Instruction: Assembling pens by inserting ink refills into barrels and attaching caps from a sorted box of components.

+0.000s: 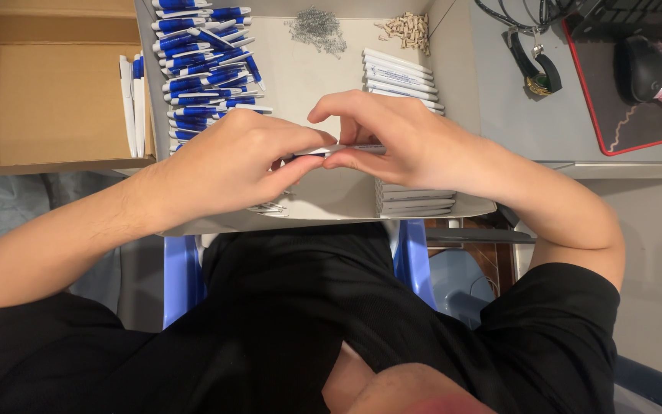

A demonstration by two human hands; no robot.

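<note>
My left hand [235, 157] and my right hand [392, 138] meet over a shallow white tray [465, 205], both pinching one slim white pen part [350, 149] held level between the fingertips. A pile of blue-and-white pen pieces [204, 65] lies at the tray's left. White pen barrels [398, 77] are stacked at the right, partly hidden under my right hand. Small metal springs [316, 29] and a heap of tiny beige parts [408, 29] sit at the far end.
A cardboard box [40, 84] at the left holds a few white and blue pens [133, 100]. To the right are a grey desk [499, 92], a red-edged mat [630, 100] with a black mouse [641, 65], cables and a wristwatch [536, 73]. A blue chair [411, 261] is below.
</note>
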